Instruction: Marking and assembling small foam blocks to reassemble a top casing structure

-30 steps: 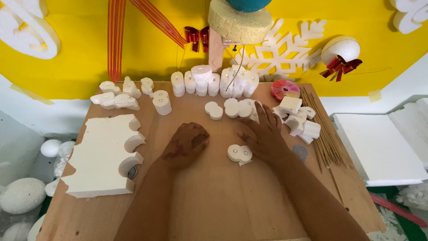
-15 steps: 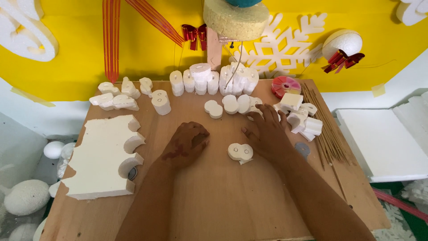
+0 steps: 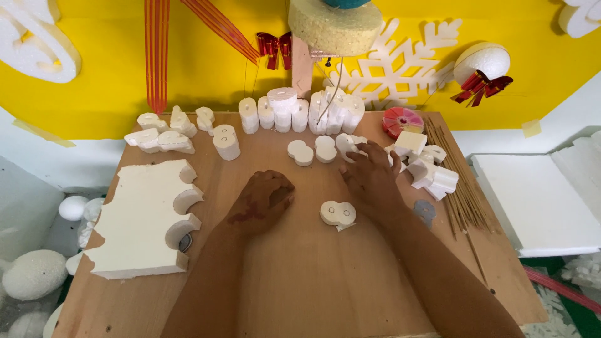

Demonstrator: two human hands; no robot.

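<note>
Two hands rest on the brown wooden bench: left hand curled, holding nothing; right hand spread, fingertips touching a white figure-eight foam piece, probably to steady it.

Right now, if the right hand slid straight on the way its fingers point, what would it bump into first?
Probably the white foam cutout at the fingertips of the right hand; they already seem to reach it. Beyond stands the row of foam pieces, though depth is hard to judge.
</note>
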